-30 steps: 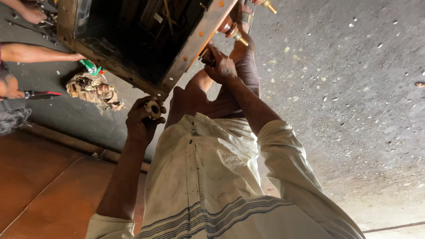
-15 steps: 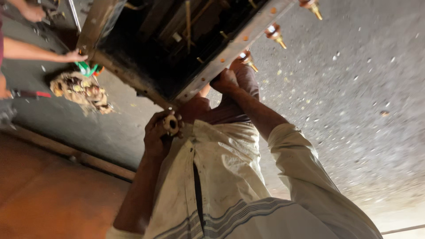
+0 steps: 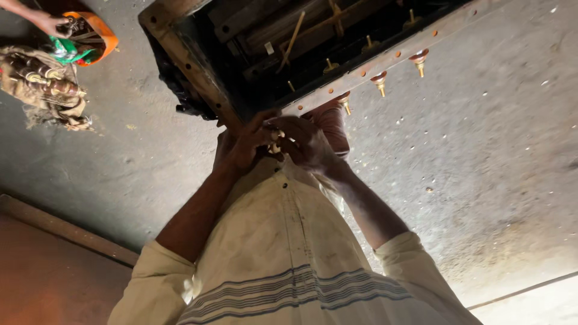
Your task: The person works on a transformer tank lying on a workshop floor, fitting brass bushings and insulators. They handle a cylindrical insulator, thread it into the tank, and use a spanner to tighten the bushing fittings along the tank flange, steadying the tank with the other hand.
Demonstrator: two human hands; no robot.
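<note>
Open rusty metal box (image 3: 313, 54) on the floor, brass-tipped studs (image 3: 379, 81) along its right rim. Left hand (image 3: 244, 144) and right hand (image 3: 304, 141) meet at the near corner, fingers curled together on something small; exact grip unclear. Far left: another person's hand (image 3: 45, 21), orange tub (image 3: 99, 36).

shirt (image 3: 289, 241): cream, dark blue horizontal stripes | metal box frame (image 3: 385, 60): rusty brown, black interior | terminal studs (image 3: 379, 81): brass with reddish-brown bases | floor (image 3: 481, 150): grey, pale specks | bowl (image 3: 99, 33): orange | bundle (image 3: 42, 84): brown
</note>
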